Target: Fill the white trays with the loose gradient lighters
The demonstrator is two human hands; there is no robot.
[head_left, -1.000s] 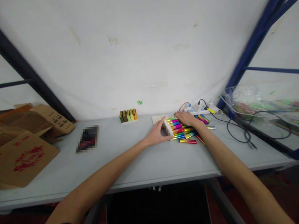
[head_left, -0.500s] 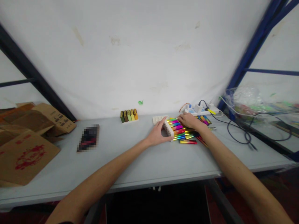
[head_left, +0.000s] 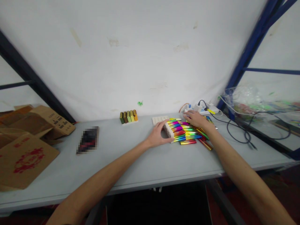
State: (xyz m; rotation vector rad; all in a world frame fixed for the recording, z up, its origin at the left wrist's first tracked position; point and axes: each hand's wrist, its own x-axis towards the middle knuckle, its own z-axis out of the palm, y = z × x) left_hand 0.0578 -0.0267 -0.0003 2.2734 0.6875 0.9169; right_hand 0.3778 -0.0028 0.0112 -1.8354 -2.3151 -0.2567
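Observation:
My left hand grips a white slotted tray by its ends, thumb and fingers apart around it. The tray stands tipped on its side, and shiny rainbow-coloured lighters stick out of it to the right. My right hand lies over the loose pile beside them, fingers stretched out and palm down. Its fingertips are near the far edge of the pile; what lies under the palm is hidden. More loose metallic lighters spread below that wrist. Behind my left hand, a second white tray lies flat.
A white tray of green, brown and yellow lighters stands by the wall. A power strip with plugs and a black cable lie at the right, near clear plastic wrapping. Cardboard boxes and a blurred dark item are left.
My right hand has moved right and spread its fingers over the pile. Some loose lighters have shifted right and toward me. The left hand still holds the tray in about the same place.

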